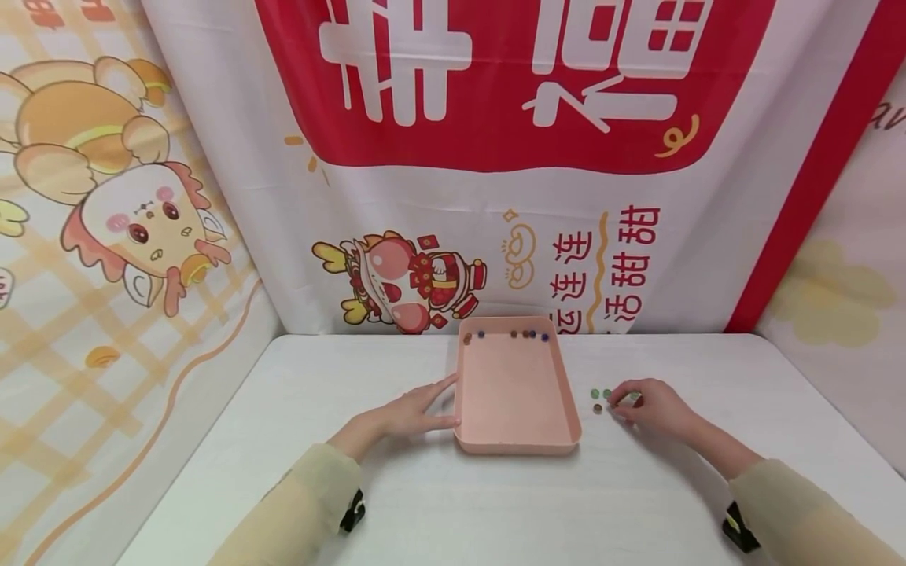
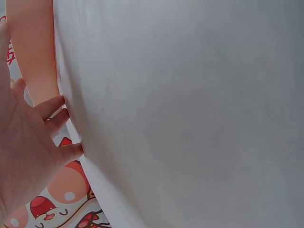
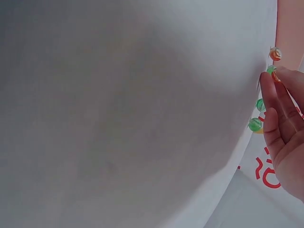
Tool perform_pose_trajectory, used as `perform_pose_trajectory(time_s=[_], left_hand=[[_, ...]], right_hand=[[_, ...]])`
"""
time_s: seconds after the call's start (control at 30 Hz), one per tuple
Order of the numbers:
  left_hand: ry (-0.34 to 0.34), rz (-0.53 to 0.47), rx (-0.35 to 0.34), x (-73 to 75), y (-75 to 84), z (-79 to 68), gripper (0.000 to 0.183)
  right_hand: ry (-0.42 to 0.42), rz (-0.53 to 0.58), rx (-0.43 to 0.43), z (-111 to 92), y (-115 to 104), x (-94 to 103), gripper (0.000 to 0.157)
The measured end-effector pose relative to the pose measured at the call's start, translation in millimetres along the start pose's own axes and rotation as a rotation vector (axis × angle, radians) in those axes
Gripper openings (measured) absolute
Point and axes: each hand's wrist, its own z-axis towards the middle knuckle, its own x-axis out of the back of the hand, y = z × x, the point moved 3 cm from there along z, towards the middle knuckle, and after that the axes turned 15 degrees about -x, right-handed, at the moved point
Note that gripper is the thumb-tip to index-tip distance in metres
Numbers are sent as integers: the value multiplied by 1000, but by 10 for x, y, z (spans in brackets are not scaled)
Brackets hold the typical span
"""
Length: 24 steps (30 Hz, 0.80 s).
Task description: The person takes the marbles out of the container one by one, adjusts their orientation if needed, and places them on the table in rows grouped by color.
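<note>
A pink tray (image 1: 519, 385) lies on the white table, with several orange-brown and blue marbles (image 1: 545, 337) along its far end. Fingers spread, my left hand (image 1: 406, 410) rests against the tray's left side; the left wrist view shows the same hand (image 2: 28, 137) at the edge. To the right of the tray, my right hand (image 1: 654, 409) pinches an orange marble (image 3: 275, 76) between thumb and fingertips, mostly covered by them. Close about those fingers lie green marbles (image 1: 595, 393) and one brown-orange marble (image 1: 598, 409). One green marble (image 1: 635, 397) is partly behind the hand.
A white cloth with red print (image 1: 517, 86) hangs behind the table's far edge, right behind the tray. Patterned cloths (image 1: 106, 354) stand at the left and right sides. The white table top (image 1: 510, 503) extends in front of the tray.
</note>
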Motion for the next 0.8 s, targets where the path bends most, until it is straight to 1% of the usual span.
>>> perform_pose_trajectory(time_s=[0.2, 0.33, 0.47, 0.8], left_hand=[[4, 6, -5, -8, -19, 2, 84], [5, 7, 0, -8, -25, 0, 84], [2, 4, 12, -8, -33, 0, 84], [2, -3, 10, -20, -42, 4, 84]], right_hand=[[17, -40, -3, 21, 5, -33, 13], [8, -43, -14, 24, -11, -37, 13], [-1, -49, -6, 18, -27, -33, 13], [16, -72, 8, 0, -27, -42, 13]])
